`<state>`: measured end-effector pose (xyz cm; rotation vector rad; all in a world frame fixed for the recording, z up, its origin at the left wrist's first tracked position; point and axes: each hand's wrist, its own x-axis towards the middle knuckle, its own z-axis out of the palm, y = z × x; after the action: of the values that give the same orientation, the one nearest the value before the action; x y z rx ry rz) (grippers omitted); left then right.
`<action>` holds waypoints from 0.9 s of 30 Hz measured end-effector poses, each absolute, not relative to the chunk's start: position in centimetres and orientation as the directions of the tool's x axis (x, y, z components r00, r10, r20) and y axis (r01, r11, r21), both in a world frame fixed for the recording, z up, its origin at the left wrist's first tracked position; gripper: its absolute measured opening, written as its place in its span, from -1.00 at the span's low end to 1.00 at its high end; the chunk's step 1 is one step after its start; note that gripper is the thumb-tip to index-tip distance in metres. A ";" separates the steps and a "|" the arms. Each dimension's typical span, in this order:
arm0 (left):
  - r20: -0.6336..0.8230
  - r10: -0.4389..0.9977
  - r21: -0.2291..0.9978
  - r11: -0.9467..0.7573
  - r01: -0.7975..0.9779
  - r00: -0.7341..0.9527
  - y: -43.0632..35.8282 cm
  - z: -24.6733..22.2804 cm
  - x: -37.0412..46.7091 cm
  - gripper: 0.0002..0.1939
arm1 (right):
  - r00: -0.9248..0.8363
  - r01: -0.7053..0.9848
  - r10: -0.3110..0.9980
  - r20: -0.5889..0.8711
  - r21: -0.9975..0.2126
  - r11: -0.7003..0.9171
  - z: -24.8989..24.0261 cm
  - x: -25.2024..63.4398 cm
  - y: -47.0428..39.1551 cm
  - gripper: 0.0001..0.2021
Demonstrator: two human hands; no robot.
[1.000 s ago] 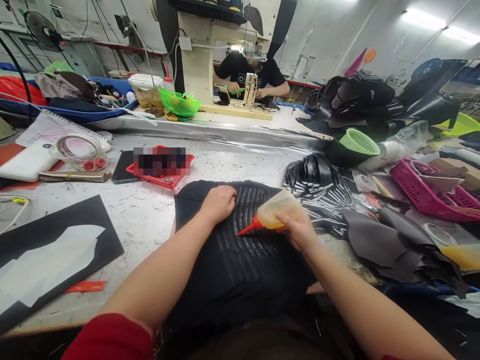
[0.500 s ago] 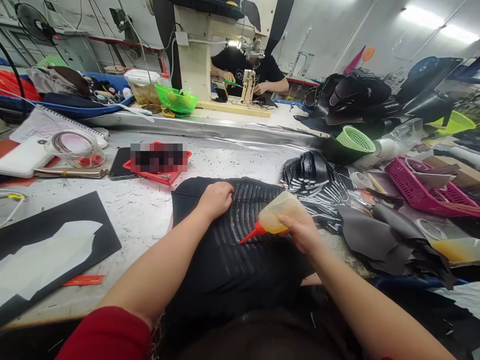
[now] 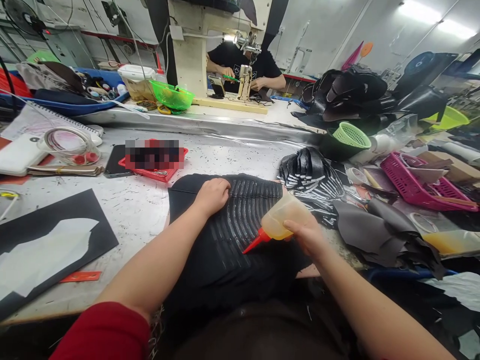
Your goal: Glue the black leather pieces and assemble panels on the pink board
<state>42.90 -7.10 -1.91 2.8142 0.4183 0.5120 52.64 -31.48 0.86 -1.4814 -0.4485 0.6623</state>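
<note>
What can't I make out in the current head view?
Head view, right hand: some fingers hidden behind the bottle.
Head view, red tray: most contents lost under pixelation.
Head view, fan: cut off by the top edge.
Head view, notebook: page marks too small to read.

Sheet (image 3: 236, 267) on worktop (image 3: 138, 210), bottle (image 3: 281, 220) over it, tray (image 3: 150, 173) back-left, strip bundle (image 3: 309, 169) back-right, basket (image 3: 407, 186) farther right, sewing machine (image 3: 189, 65) behind the tray.

The cloth (image 3: 228, 260) is black with glossy pale stripes; the bottle (image 3: 279, 217), yellow (its nozzle (image 3: 258, 240) red). Left of the cloth, the worktop (image 3: 137, 205) is dark-flecked white; right, the basket (image 3: 403, 182) is magenta.
</note>
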 end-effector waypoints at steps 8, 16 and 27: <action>0.299 0.324 0.295 -0.926 0.236 0.897 -7.2 -1.7 42.9 -0.79 | 0.718 -0.086 0.690 -0.089 -0.996 -0.039 0.3 52.8 -33.1 -0.61; 0.306 0.328 0.315 -0.921 0.230 0.894 -7.3 -1.7 42.9 -0.79 | 0.708 -0.135 0.693 -0.133 -0.989 -0.052 0.5 52.7 -34.1 -0.58; 0.401 0.570 0.403 -0.813 0.420 0.717 -6.6 -1.1 41.7 -0.72 | 0.872 -0.170 0.488 -0.048 -0.963 0.210 2.1 54.9 -26.2 -0.52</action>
<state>41.66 -6.56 -1.06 2.6406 0.7798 0.7531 54.88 -26.17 2.08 -1.2829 -0.2919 0.4663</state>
